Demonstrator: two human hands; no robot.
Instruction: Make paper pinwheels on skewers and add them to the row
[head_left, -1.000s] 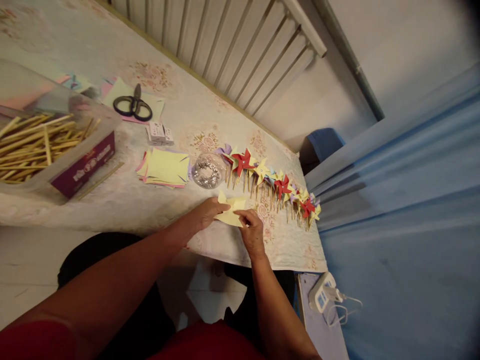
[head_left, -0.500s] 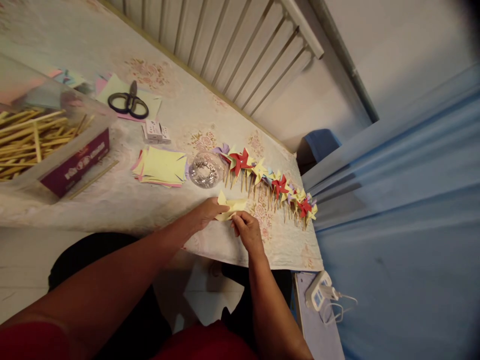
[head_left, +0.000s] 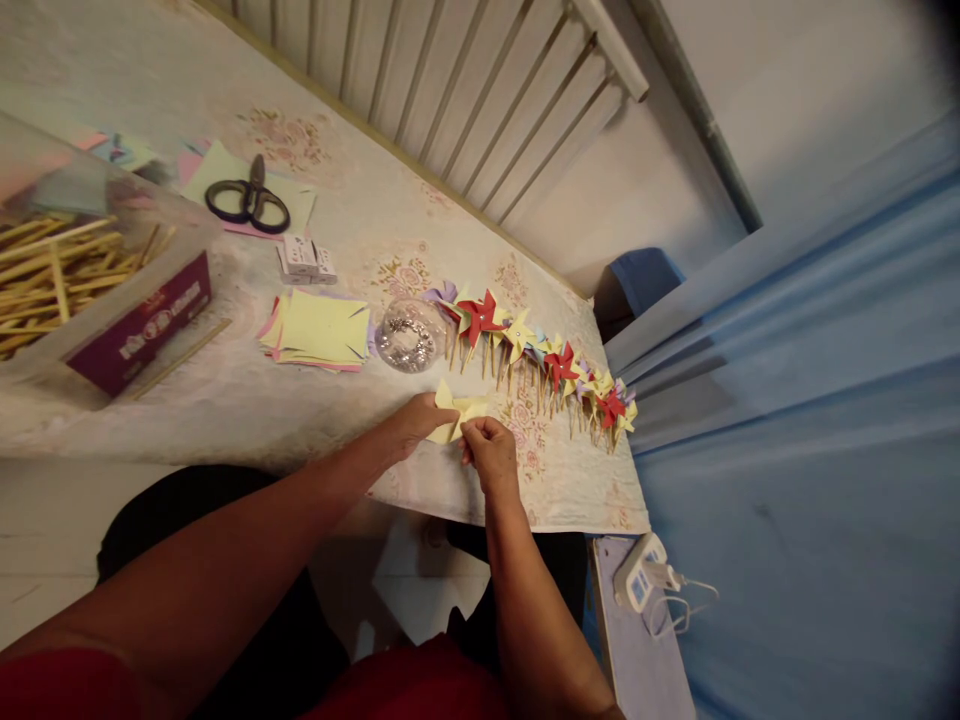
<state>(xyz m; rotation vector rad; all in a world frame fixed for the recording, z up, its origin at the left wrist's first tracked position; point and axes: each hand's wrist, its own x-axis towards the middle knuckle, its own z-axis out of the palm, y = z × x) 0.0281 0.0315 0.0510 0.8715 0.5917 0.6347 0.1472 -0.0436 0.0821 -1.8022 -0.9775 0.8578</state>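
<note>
A pale yellow cut paper square (head_left: 454, 412) lies near the table's front edge, partly folded. My left hand (head_left: 416, 420) pinches its left side. My right hand (head_left: 489, 450) is closed on its right side, fingers curled over a folded corner. Just beyond the paper stands a clear round dish of small shiny pins (head_left: 409, 337). A row of finished red, yellow and purple paper pinwheels on wooden sticks (head_left: 536, 367) runs to the right of the dish.
A stack of cut coloured paper squares (head_left: 319, 330) lies left of the dish. Black scissors (head_left: 247, 200) rest on paper farther back, near a small white box (head_left: 304, 260). A clear tub of wooden sticks (head_left: 71, 285) stands at the left. A white charger (head_left: 641, 580) sits low right.
My right hand has drawn in toward the paper's centre, folding a corner over. The paper looks more bunched. My left hand keeps its hold.
</note>
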